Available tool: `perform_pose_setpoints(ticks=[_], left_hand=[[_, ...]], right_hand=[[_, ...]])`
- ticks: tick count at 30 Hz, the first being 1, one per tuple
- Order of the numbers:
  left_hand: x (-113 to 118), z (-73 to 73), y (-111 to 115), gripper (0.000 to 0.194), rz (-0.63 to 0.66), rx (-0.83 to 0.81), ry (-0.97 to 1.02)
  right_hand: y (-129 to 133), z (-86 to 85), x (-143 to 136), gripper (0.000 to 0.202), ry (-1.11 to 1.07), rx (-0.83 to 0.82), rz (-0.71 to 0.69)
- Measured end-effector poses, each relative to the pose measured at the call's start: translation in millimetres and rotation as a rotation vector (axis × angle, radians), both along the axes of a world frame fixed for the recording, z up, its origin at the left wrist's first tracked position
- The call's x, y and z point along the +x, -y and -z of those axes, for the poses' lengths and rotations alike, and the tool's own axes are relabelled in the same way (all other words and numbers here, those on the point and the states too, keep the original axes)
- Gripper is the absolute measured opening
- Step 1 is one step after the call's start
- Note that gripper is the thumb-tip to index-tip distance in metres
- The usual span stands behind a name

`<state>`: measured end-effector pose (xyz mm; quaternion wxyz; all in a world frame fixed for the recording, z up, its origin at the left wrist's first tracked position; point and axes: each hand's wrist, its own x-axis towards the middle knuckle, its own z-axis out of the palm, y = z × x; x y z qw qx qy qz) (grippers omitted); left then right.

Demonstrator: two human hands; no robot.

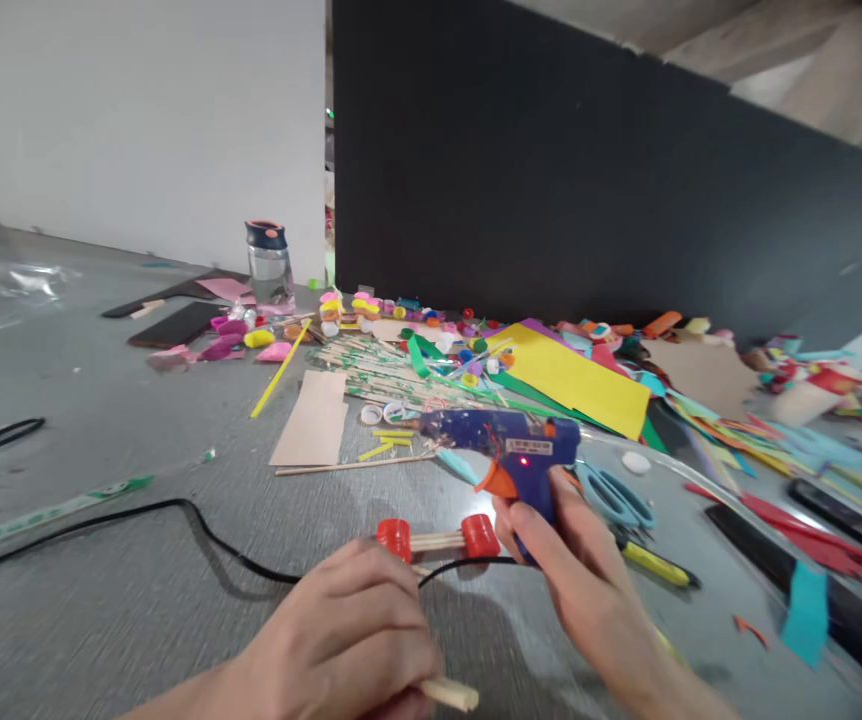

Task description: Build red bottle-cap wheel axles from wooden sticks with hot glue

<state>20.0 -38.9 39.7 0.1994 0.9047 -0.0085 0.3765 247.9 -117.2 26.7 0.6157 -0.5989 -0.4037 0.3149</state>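
Note:
My right hand (581, 570) grips a blue hot glue gun (506, 435) by its handle. Its nozzle points left, and a small red light glows on its side. Closed around pale wooden sticks (450, 693), my left hand (356, 630) lets their ends stick out toward me. Just beyond the left hand, two red bottle caps (393, 540) sit at either end of short wooden sticks (435, 541). Whether these join the held sticks is hidden by the hand. The glue gun's black cord (243, 558) runs behind the left hand.
Beyond the hands lie beige card (312, 420), a pile of wrapped sticks (360, 365), yellow sheets (566, 370) and many coloured caps. Blue-handled scissors (615, 497) and a yellow cutter (656, 565) are at the right. A water bottle (270, 265) stands near the partition (551, 180).

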Motion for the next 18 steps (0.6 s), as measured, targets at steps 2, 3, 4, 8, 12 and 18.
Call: perform_pose_setpoints(ticks=[2,3,4,8,12,18], left_hand=[[2,1.6,0,0.024,0.000,-0.060,0.000],[4,4.1,1,0.026,-0.007,-0.116,0.010],[6,7.5,2,0.027,-0.011,-0.181,0.029],[11,22.4,9,0.026,-0.043,-0.514,0.061],[15,23.9,15,0.009,0.028,-1.103,-0.057],[25,7.1,24,0.018,0.129,-1.669,0.122]], right_hand=[[9,17.6,7,0.054,0.003,-0.002,0.088],[12,24.7,10,0.053,0.012,0.000,0.112],[15,29.6,12,0.050,0.024,-0.001,0.123],[12,22.6,6,0.034,0.087,0.018,-0.083],[5,-3.3,-15,0.039,0.133,0.043,-0.222],[26,-1.5,-24,0.031,0.331,0.023,-0.196]])
